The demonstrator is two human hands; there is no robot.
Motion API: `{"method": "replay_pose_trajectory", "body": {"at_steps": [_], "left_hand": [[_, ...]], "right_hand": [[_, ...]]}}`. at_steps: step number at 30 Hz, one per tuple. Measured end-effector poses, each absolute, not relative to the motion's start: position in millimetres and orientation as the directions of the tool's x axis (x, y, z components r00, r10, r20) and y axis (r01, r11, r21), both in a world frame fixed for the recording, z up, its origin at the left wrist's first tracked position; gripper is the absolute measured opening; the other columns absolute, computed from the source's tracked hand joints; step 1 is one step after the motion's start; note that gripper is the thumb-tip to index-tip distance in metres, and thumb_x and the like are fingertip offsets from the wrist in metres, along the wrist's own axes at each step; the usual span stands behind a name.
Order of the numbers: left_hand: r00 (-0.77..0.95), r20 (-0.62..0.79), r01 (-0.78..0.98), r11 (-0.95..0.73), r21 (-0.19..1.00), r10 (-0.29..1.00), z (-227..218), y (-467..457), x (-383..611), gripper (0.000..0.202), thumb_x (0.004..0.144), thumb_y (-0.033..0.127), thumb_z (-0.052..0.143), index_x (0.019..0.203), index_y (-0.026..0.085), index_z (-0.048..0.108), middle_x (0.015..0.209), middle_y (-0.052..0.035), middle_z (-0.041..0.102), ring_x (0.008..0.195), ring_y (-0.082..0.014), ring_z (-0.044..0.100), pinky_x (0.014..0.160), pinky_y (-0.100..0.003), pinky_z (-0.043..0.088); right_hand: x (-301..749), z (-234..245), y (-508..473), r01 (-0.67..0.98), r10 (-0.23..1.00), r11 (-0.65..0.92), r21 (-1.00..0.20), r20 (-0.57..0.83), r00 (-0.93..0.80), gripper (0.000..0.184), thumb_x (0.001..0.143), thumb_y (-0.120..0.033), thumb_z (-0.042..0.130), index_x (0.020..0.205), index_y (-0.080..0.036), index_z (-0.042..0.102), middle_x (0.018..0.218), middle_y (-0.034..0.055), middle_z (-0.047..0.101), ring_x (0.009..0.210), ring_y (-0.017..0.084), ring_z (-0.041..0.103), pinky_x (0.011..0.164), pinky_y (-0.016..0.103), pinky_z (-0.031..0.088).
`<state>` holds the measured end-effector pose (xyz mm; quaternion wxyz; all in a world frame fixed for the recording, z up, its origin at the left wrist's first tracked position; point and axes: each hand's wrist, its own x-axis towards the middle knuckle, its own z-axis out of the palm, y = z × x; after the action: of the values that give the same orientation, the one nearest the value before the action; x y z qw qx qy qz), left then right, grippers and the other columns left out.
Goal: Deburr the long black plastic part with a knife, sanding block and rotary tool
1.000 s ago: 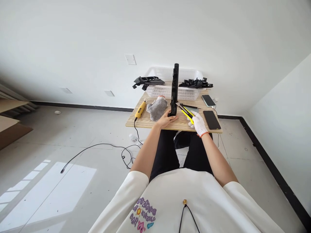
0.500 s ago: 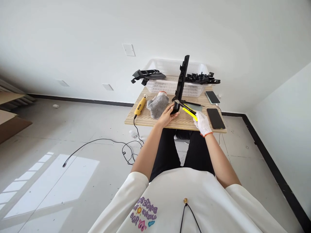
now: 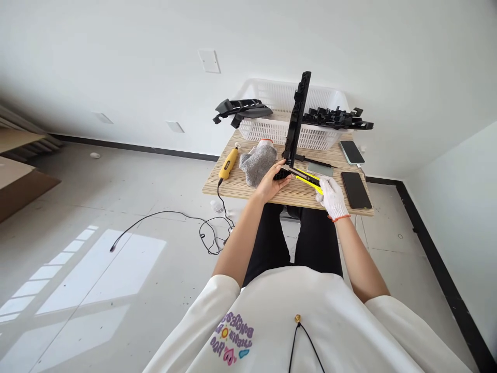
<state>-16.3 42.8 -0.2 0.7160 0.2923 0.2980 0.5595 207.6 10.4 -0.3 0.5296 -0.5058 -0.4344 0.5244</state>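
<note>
My bare left hand point(image 3: 273, 182) grips the lower end of a long black plastic part point(image 3: 297, 116) that stands nearly upright on the small wooden table point(image 3: 295, 191), leaning slightly right. My right hand point(image 3: 333, 194), in a white knit glove, holds a yellow and black utility knife point(image 3: 306, 177). The knife's blade tip touches the base of the black part, close to my left fingers.
A white mesh basket point(image 3: 279, 135) with black plastic parts point(image 3: 337, 118) stands at the table's back. A yellow rotary tool point(image 3: 228, 163) with a cord, a grey glove point(image 3: 259, 162), a black pen point(image 3: 315, 162) and two phones point(image 3: 355, 189) lie on the table. Cables trail on the floor at left.
The black part has tilted from upright to leaning right. The knife has moved in until its blade reaches the part's base. The view has shifted.
</note>
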Motion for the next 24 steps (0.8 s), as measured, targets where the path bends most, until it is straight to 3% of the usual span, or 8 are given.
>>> {"method": "replay_pose_trajectory", "body": {"at_steps": [8, 16, 19, 24], "left_hand": [[0.115, -0.084, -0.499, 0.131, 0.857, 0.990, -4, 40, -8, 0.017, 0.091, 0.034, 0.066, 0.103, 0.022, 0.069, 0.094, 0.0002, 0.056, 0.082, -0.0126, 0.071, 0.102, -0.039, 0.053], [0.111, -0.087, -0.397, 0.125, 0.909, 0.990, -6, 32, -7, 0.028, 0.087, 0.042, 0.068, 0.105, 0.021, 0.067, 0.086, 0.0010, 0.057, 0.078, -0.0135, 0.070, 0.091, -0.036, 0.059], [0.111, -0.102, -0.408, 0.139, 0.902, 0.989, -4, 31, -8, 0.032, 0.087, 0.046, 0.068, 0.107, 0.021, 0.067, 0.087, -0.0007, 0.061, 0.080, -0.0153, 0.071, 0.089, -0.035, 0.059], [0.105, -0.201, -0.530, 0.226, 0.817, 0.974, -3, 33, -12, 0.043, 0.086, 0.058, 0.064, 0.107, 0.021, 0.067, 0.097, -0.0071, 0.069, 0.090, -0.0240, 0.072, 0.087, -0.041, 0.059]], "right_hand": [[209, 1, 9, -0.079, 0.993, -0.090, -0.993, -0.096, 0.073, 0.040, 0.085, -0.055, 0.061, 0.111, -0.024, 0.063, 0.062, -0.0048, 0.048, 0.042, 0.007, 0.044, 0.037, 0.019, 0.026], [211, 21, 8, 0.120, 0.963, -0.259, -0.958, -0.265, -0.036, 0.056, 0.072, -0.036, 0.074, 0.124, -0.024, 0.061, 0.063, -0.0042, 0.058, 0.044, 0.008, 0.046, 0.037, 0.018, 0.029], [212, 28, 10, 0.190, 0.937, -0.298, -0.936, -0.324, -0.130, 0.051, 0.071, -0.033, 0.075, 0.120, -0.022, 0.064, 0.060, -0.0042, 0.056, 0.046, 0.009, 0.048, 0.038, 0.018, 0.030], [209, 28, 14, 0.201, 0.938, -0.323, -0.925, -0.341, -0.062, 0.044, 0.073, -0.037, 0.075, 0.114, -0.024, 0.065, 0.069, -0.0004, 0.062, 0.049, 0.012, 0.053, 0.035, 0.019, 0.030]]}}
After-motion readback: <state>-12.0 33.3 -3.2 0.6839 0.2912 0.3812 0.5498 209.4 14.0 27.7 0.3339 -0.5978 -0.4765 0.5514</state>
